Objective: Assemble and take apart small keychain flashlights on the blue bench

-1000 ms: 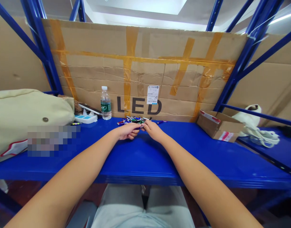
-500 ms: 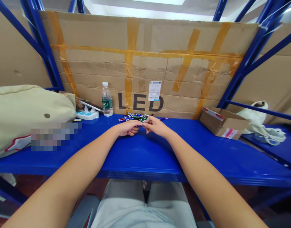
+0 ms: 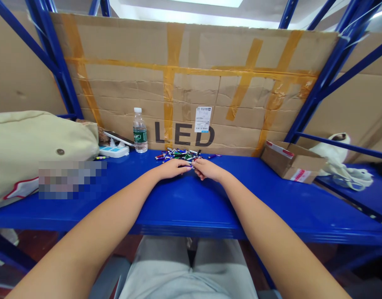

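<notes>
My left hand (image 3: 173,168) is at the middle of the blue table, its fingers reaching right and closed toward the thumb. Facing it, my right hand (image 3: 207,169) pinches with thumb and bent fingers. Between the two sets of fingertips shows a small purple-and-silver piece (image 3: 192,167), mostly hidden, its kind too small to make out. Just behind the hands lies a loose pile of small slender metallic pieces (image 3: 178,154) in blue, red, green, purple and silver. One purple slender piece (image 3: 214,156) lies apart at the pile's right.
A water bottle (image 3: 140,131) stands left of the pile, near a white power strip (image 3: 114,150) and a phone (image 3: 119,138). A cream bag (image 3: 38,145) covers the left end. At right sits an open cardboard box (image 3: 292,161). A large cardboard sheet (image 3: 240,95) walls the back.
My left fingers have uncurled and stretched toward the right hand. The right hand has shifted slightly right and down, so more of the pile shows behind.
</notes>
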Motion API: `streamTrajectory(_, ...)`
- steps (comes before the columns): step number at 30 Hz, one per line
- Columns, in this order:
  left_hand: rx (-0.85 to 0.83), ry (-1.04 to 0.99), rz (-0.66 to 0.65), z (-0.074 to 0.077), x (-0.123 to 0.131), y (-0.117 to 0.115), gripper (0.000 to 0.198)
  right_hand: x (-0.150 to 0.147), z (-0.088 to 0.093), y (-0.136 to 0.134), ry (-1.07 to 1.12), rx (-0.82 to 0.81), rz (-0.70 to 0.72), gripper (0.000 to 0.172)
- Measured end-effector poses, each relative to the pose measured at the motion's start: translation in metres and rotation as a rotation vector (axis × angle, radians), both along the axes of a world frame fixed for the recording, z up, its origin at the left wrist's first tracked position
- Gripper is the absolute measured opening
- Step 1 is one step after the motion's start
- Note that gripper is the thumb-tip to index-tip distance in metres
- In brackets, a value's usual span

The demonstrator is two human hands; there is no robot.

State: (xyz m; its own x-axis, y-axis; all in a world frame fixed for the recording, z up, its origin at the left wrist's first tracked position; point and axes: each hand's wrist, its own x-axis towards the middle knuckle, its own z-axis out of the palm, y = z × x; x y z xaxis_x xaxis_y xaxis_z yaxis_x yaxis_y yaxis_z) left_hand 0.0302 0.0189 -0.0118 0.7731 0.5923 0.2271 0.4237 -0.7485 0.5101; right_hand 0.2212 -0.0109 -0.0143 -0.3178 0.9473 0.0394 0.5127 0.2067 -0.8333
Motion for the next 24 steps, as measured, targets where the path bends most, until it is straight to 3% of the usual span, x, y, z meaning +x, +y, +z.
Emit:
streamTrajectory(8,-0.072,0.039,0.023,-0.0019,-0.0024,0.0024,0.033,0.0084,0.0011,0.0037,-0.121,0.019,0.125,0.024)
streamTrajectory(13,-0.104,0.083,0.020,-0.0033,-0.0012,0.0044,0.031,0.0073,0.0053,-0.0013,-0.183,0.030,0.124,0.011)
streamTrajectory(19,-0.164,0.156,0.036,-0.0008,-0.0018,0.0044,0.038,0.0046,0.0047,-0.0043,-0.318,0.111,0.124,0.005)
streamTrajectory(24,-0.199,0.207,0.029,0.0051,-0.0029,0.0033,0.043,0.0028,0.0059,-0.0057,-0.408,0.272,0.163,0.006)
